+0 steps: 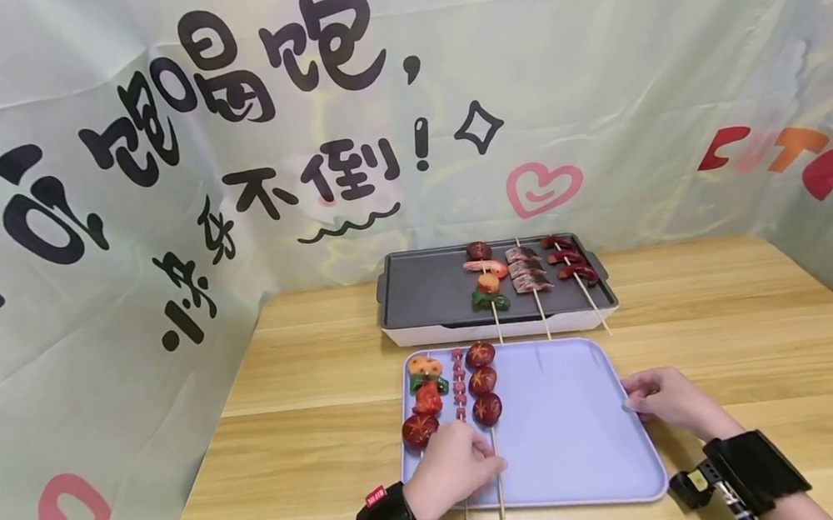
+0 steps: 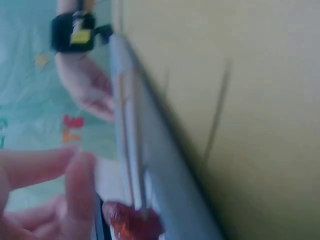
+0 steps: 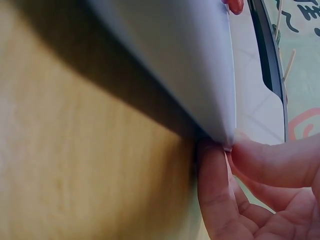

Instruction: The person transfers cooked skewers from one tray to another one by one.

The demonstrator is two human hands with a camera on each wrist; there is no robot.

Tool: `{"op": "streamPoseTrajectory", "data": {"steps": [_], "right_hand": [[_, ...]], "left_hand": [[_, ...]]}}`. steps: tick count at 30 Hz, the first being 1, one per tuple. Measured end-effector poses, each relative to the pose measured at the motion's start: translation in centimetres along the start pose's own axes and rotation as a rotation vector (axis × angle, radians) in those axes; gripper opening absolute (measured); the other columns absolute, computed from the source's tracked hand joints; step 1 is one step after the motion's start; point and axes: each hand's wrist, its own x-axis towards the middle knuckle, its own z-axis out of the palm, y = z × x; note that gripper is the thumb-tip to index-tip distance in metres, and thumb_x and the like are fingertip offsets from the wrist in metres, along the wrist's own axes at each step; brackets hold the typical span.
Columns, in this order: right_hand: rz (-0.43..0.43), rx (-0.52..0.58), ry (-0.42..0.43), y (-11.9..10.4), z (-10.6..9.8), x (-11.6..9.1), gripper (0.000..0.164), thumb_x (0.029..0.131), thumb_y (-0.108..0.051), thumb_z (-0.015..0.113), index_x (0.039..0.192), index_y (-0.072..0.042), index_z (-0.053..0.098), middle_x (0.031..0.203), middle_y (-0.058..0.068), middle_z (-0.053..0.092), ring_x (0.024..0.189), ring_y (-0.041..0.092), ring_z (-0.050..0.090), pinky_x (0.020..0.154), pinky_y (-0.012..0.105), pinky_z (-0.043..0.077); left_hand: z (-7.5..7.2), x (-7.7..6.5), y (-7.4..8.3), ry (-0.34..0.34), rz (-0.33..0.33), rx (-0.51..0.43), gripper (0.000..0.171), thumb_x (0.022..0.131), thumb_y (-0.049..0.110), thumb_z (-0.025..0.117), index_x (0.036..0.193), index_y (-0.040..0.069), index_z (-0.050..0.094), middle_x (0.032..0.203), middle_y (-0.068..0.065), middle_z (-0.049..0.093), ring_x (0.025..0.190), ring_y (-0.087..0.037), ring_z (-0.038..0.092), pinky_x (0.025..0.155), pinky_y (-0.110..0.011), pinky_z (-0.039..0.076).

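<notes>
The pale blue tray (image 1: pixel 562 447) lies on the table (image 1: pixel 313 437), in front of the griddle (image 1: pixel 423 289), which stands near the table's far edge. The right hand (image 1: pixel 671 399) has its grip on the tray's right edge, thumb against the rim and a finger underneath, probably to steady it. The left hand (image 1: pixel 455 465) reaches over the tray's near edge, close to the stick of the mushroom skewer (image 1: pixel 484 381). Its grip is narrow, thumb and finger nearly meeting; whether a stick is between them I cannot tell, as the left wrist view is blurred.

The tray carries three skewers, all in its left half, sticks toward the near edge, presumably so they can be taken by the bare ends: one mixed skewer (image 1: pixel 427 397) of four pieces, one thin skewer (image 1: pixel 460 387) of small pink pieces, partly hidden by the hand, and the mushroom skewer with three caps.

The griddle carries three more toward its right edge: one shrimp skewer (image 1: pixel 489 283), also of four pieces, one fish skewer (image 1: pixel 529 270) and one dark red skewer (image 1: pixel 571 262). Their sticks overhang its near edge, likely keeping the handles off the plate.
</notes>
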Motion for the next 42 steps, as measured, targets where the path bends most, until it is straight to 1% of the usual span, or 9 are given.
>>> {"op": "streamPoseTrajectory", "data": {"steps": [5, 8, 11, 14, 18, 21, 25, 29, 42], "right_hand": [[0.004, -0.014, -0.001, -0.1, 0.0, 0.1, 0.033, 0.083, 0.005, 0.057, 0.111, 0.021, 0.050, 0.079, 0.008, 0.057, 0.076, 0.018, 0.057, 0.066, 0.029, 0.057], [-0.001, -0.014, -0.002, -0.2, -0.1, 0.2, 0.033, 0.083, 0.004, 0.057, 0.111, 0.021, 0.050, 0.080, 0.008, 0.057, 0.076, 0.018, 0.057, 0.066, 0.029, 0.057], [-0.010, -0.018, -0.004, -0.2, -0.2, 0.1, 0.033, 0.084, 0.004, 0.057, 0.111, 0.022, 0.050, 0.080, 0.009, 0.058, 0.076, 0.018, 0.057, 0.066, 0.030, 0.057], [-0.005, -0.029, 0.000, -0.3, -0.2, 0.1, 0.033, 0.083, 0.004, 0.057, 0.111, 0.022, 0.050, 0.080, 0.008, 0.058, 0.076, 0.018, 0.057, 0.066, 0.029, 0.057], [0.002, -0.037, 0.000, -0.3, -0.2, 0.0, 0.034, 0.083, 0.003, 0.057, 0.111, 0.021, 0.050, 0.080, 0.009, 0.057, 0.076, 0.017, 0.057, 0.065, 0.028, 0.057], [0.003, -0.030, -0.001, -0.4, -0.2, 0.0, 0.033, 0.084, 0.004, 0.057, 0.111, 0.021, 0.050, 0.081, 0.009, 0.057, 0.076, 0.018, 0.057, 0.066, 0.029, 0.057], [0.015, -0.024, 0.000, -0.5, -0.1, -0.1, 0.033, 0.084, 0.003, 0.057, 0.111, 0.021, 0.050, 0.081, 0.009, 0.057, 0.077, 0.018, 0.057, 0.066, 0.029, 0.057], [0.018, -0.032, 0.005, -0.6, 0.0, -0.2, 0.033, 0.084, 0.004, 0.057, 0.111, 0.020, 0.051, 0.080, 0.009, 0.057, 0.076, 0.019, 0.057, 0.066, 0.029, 0.057], [0.012, -0.033, 0.012, -0.6, 0.1, -0.2, 0.032, 0.084, 0.004, 0.057, 0.110, 0.021, 0.050, 0.079, 0.008, 0.056, 0.074, 0.018, 0.056, 0.066, 0.029, 0.057]], "left_hand": [[-2.3, 0.9, -0.6, 0.250, 0.118, -0.077, 0.004, 0.077, 0.002, 0.067, 0.081, 0.003, 0.068, 0.069, -0.001, 0.063, 0.058, -0.003, 0.053, 0.053, -0.015, 0.049], [-4.5, 1.5, -1.2, 0.389, 0.099, -0.141, 0.015, 0.077, -0.001, 0.066, 0.092, 0.000, 0.065, 0.084, -0.011, 0.066, 0.072, -0.014, 0.059, 0.065, -0.021, 0.053], [-6.8, 2.4, -2.5, 0.462, 0.032, -0.144, 0.020, 0.077, -0.002, 0.065, 0.097, -0.003, 0.064, 0.093, -0.016, 0.065, 0.081, -0.024, 0.061, 0.072, -0.028, 0.055], [-8.3, 3.0, -4.4, 0.448, -0.060, -0.095, 0.022, 0.076, -0.003, 0.065, 0.098, -0.005, 0.064, 0.093, -0.017, 0.065, 0.083, -0.026, 0.062, 0.073, -0.030, 0.056], [-9.0, 3.4, -6.4, 0.368, -0.195, -0.060, 0.024, 0.074, -0.002, 0.066, 0.098, -0.008, 0.063, 0.086, -0.015, 0.064, 0.073, -0.021, 0.061, 0.064, -0.028, 0.056], [-9.0, 3.5, -7.0, 0.308, -0.280, -0.116, 0.023, 0.074, -0.003, 0.065, 0.095, -0.011, 0.061, 0.080, -0.014, 0.063, 0.065, -0.019, 0.061, 0.059, -0.028, 0.056], [-8.7, 3.5, -7.3, 0.254, -0.345, -0.229, 0.016, 0.076, -0.005, 0.064, 0.089, -0.013, 0.061, 0.075, -0.016, 0.063, 0.060, -0.020, 0.063, 0.059, -0.030, 0.058], [-8.4, 3.5, -7.6, 0.213, -0.381, -0.284, 0.013, 0.078, -0.005, 0.063, 0.088, -0.013, 0.062, 0.074, -0.016, 0.063, 0.056, -0.015, 0.061, 0.057, -0.028, 0.058], [-7.8, 3.8, -8.6, 0.173, -0.411, -0.285, 0.014, 0.077, -0.006, 0.066, 0.089, -0.011, 0.062, 0.076, -0.012, 0.061, 0.055, -0.011, 0.057, 0.053, -0.024, 0.057]]}}
